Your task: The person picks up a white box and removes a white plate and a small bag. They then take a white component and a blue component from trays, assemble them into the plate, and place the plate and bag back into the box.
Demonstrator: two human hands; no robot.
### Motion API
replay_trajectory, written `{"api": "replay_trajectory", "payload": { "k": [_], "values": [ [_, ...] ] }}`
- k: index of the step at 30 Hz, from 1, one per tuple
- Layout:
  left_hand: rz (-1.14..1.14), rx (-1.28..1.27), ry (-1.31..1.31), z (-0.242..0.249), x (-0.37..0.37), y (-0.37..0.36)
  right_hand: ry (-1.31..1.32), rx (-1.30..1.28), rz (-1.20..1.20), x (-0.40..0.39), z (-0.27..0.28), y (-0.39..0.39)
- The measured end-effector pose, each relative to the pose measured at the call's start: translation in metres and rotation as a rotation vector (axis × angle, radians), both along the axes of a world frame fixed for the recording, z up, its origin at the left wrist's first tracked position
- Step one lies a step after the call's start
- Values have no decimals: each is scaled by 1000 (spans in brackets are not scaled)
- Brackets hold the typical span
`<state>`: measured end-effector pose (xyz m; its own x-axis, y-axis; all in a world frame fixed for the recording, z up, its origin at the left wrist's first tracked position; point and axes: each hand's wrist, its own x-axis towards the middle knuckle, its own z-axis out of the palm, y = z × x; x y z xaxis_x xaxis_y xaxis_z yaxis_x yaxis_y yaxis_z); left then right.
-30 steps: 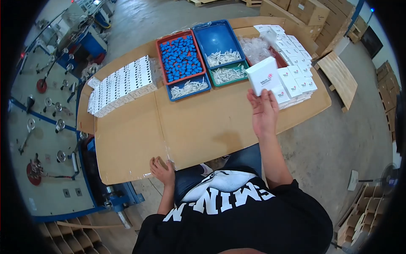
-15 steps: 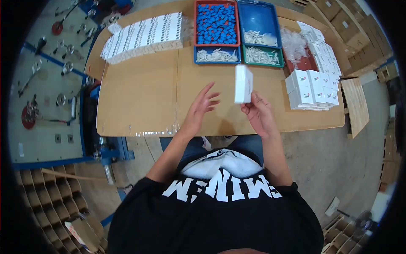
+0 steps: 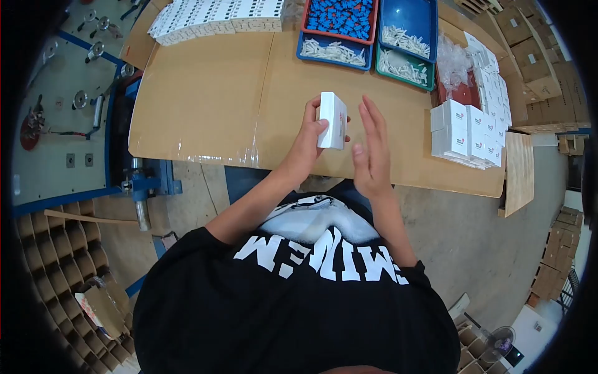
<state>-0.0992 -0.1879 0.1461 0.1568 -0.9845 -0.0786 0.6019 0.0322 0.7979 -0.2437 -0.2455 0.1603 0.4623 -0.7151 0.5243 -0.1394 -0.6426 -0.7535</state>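
A small white box [image 3: 332, 121] stands upright in the grip of my left hand [image 3: 307, 138], thumb on its near side and fingertips showing at its right edge. Just right of the box is my right hand [image 3: 372, 153], raised with its fingers stretched and nothing in it. Both hands are above the near part of the cardboard-covered table [image 3: 205, 106]. White boxes with small red marks are stacked [image 3: 458, 131] to the right of my hands.
Rows of white boxes [image 3: 218, 17] lie at the back left. A red tray [image 3: 304, 26] holds blue pieces. Blue [image 3: 372, 62] and green [image 3: 430, 87] trays hold white pieces. Clear plastic bags [image 3: 453, 59] lie beside the stack.
The white box has passed from my right hand to my left and sits further left. My right hand has let go and opened. The view has shifted, with the trays now nearer the top edge.
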Motion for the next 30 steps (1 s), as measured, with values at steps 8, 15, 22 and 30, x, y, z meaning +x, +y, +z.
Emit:
{"api": "replay_trajectory", "payload": {
  "k": [8,15,22,30],
  "values": [
    [-174,209,39,8,-10,13,-64,-203,107,26,-28,0],
    [-138,230,-58,7,-14,14,-118,-161,93,23,-38,-3],
    [-69,272,12,7,-18,19,-45,-131,143,20,-47,3],
    [80,190,-83,1,-26,21,-89,-112,113,26,-54,10]
  ]
}}
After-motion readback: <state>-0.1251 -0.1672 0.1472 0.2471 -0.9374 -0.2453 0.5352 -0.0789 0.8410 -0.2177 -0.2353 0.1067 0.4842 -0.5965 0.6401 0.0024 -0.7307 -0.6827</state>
